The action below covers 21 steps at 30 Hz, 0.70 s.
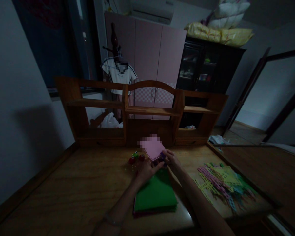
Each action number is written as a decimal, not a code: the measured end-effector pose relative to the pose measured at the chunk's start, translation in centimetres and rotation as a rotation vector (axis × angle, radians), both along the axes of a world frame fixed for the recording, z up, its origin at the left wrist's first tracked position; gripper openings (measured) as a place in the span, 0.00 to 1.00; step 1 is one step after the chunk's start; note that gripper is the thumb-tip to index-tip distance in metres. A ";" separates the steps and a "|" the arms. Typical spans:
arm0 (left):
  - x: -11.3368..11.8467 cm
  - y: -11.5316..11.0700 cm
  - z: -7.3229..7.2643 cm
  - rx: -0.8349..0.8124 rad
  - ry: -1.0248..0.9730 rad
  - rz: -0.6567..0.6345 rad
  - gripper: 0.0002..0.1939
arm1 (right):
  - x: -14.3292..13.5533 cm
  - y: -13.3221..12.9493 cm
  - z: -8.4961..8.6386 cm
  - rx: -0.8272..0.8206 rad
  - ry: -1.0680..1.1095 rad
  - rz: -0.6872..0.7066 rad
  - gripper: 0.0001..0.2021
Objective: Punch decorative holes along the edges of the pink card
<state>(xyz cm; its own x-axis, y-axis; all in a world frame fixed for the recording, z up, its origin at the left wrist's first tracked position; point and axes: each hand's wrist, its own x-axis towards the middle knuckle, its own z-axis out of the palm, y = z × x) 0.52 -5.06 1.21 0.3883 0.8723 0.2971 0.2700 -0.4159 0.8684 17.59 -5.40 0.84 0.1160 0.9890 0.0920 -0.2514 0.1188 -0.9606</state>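
A pink sheet [153, 149] with a row of small holes along its lower edges is held up above the table. At its lower edge is my left hand [146, 171], closed, the thumb pointing right; some of its fingers are hidden. My right hand [171, 159] is closed at the sheet's lower right corner. Dark purple material [163, 156] shows between the hands, too dim to name. Below them lies a stack of green sheets [156, 193], with a dark red edge underneath. Small red and green pieces with googly eyes [135, 158] sit just left of the sheet.
A heap of pink, yellow, green and blue strips and sheets with holes [220, 182] lies on the table's right side. A wooden shelf unit [151, 111] stands along the back edge of the wooden table [71, 183]. The room is dim.
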 end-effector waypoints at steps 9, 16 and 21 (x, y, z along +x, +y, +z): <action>0.7 1.4 -1.8 -0.100 -0.382 0.081 0.22 | -1.9 -0.8 0.6 0.043 -0.034 0.059 0.15; 0.2 1.7 -1.4 -0.010 -0.201 0.246 0.19 | -2.1 0.3 -0.5 -0.025 -0.048 0.127 0.20; 0.1 1.7 -1.3 0.070 -0.061 0.290 0.19 | -2.3 0.5 -1.0 -0.060 -0.013 0.107 0.21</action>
<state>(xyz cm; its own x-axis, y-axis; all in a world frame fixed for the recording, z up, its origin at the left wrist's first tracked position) 0.66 -3.31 -0.13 0.1060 0.9207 0.3756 0.3342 -0.3888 0.8586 15.25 -4.88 -0.13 0.0087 0.9994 0.0333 -0.2473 0.0344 -0.9683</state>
